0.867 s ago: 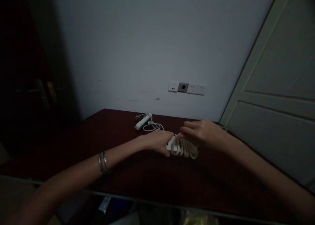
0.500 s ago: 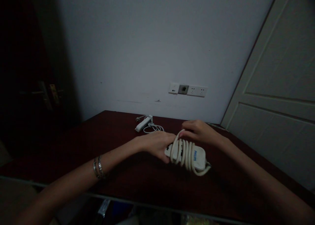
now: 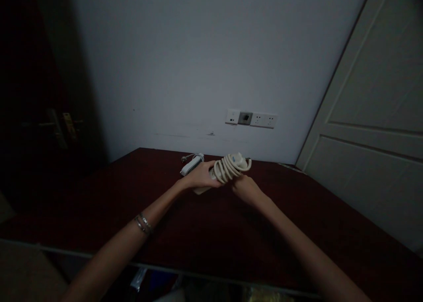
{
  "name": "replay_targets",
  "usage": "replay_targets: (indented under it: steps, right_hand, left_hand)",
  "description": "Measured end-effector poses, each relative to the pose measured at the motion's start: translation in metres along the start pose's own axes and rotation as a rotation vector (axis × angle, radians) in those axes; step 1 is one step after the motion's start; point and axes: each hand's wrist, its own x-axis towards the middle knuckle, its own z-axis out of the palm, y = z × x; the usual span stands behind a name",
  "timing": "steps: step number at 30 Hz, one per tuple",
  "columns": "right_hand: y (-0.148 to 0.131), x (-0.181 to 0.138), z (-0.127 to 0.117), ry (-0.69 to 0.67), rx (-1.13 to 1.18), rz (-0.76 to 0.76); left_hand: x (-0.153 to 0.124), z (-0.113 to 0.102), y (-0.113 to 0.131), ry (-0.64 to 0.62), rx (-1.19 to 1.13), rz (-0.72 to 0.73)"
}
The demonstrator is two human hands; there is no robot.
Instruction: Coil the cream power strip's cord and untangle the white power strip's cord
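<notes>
A cream power strip (image 3: 228, 169) with its thick cord wound round it is held up over the dark red table (image 3: 185, 222), tilted with one end raised to the right. My left hand (image 3: 199, 177) is closed round its left end. My right hand (image 3: 243, 188) grips it from underneath, fingers wrapped round the body. Two thin bangles sit on my left wrist (image 3: 144, 224).
A second, smaller white power strip (image 3: 189, 164) with a loose thin cable lies at the table's far edge, just behind my left hand. Wall sockets (image 3: 251, 118) sit on the white wall above. A pale door (image 3: 373, 130) stands at the right, a dark door at the left.
The wound power strip has been lifted off the table and carried left and farther away. My right hand shifted from above it to beneath it; my left hand kept its hold.
</notes>
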Motion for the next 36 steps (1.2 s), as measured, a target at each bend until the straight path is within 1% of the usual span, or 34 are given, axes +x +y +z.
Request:
replay_targets:
  steps: [3,5,7,9,11,14,16,18,20,22,23,25,28,30,33,36]
  right_hand:
    - [-0.011,0.000,0.005,-0.032,-0.053,0.036]
    - [-0.014,0.000,0.008,-0.073,-0.030,0.035]
    - [-0.014,0.002,0.013,-0.102,0.048,0.020]
    - [-0.012,0.006,0.018,-0.083,0.183,-0.015]
    - [-0.010,0.009,0.025,0.010,0.341,-0.085]
    - [-0.009,0.011,0.035,0.225,0.556,-0.162]
    - [-0.009,0.012,0.042,0.313,0.691,-0.158]
    - [-0.010,0.013,0.048,0.354,0.825,-0.136]
    - [-0.011,0.015,0.055,0.412,0.977,-0.116]
    - [-0.011,0.018,0.061,0.498,1.091,-0.090]
    - [-0.009,0.018,0.063,0.538,1.095,-0.079]
    - [-0.005,0.018,0.065,0.594,0.980,-0.084]
    - [0.004,0.014,0.065,0.582,0.739,-0.189]
    - [0.010,0.012,0.066,0.564,0.656,-0.243]
    - [0.015,0.013,0.071,0.567,0.640,-0.236]
    - [0.017,0.015,0.075,0.537,0.669,-0.228]
  left_hand:
    - [0.002,0.005,-0.022,0.028,-0.012,-0.097]
    - [0.002,0.009,-0.034,0.036,0.016,-0.151]
    - [0.001,0.014,-0.044,0.048,0.044,-0.184]
    - [0.002,0.018,-0.052,0.061,0.039,-0.212]
    - [0.003,0.022,-0.060,0.078,-0.005,-0.253]
    - [0.004,0.028,-0.071,0.121,-0.099,-0.323]
    - [0.004,0.032,-0.075,0.160,-0.148,-0.361]
    - [0.004,0.036,-0.077,0.197,-0.186,-0.374]
    - [0.003,0.039,-0.076,0.214,-0.236,-0.347]
    - [0.003,0.042,-0.072,0.208,-0.287,-0.325]
    - [0.003,0.045,-0.071,0.201,-0.306,-0.326]
    - [0.003,0.051,-0.067,0.196,-0.320,-0.358]
    - [0.001,0.059,-0.062,0.205,-0.287,-0.429]
    - [-0.001,0.063,-0.059,0.195,-0.250,-0.465]
    - [-0.003,0.063,-0.052,0.188,-0.216,-0.467]
    - [-0.006,0.063,-0.043,0.197,-0.194,-0.419]
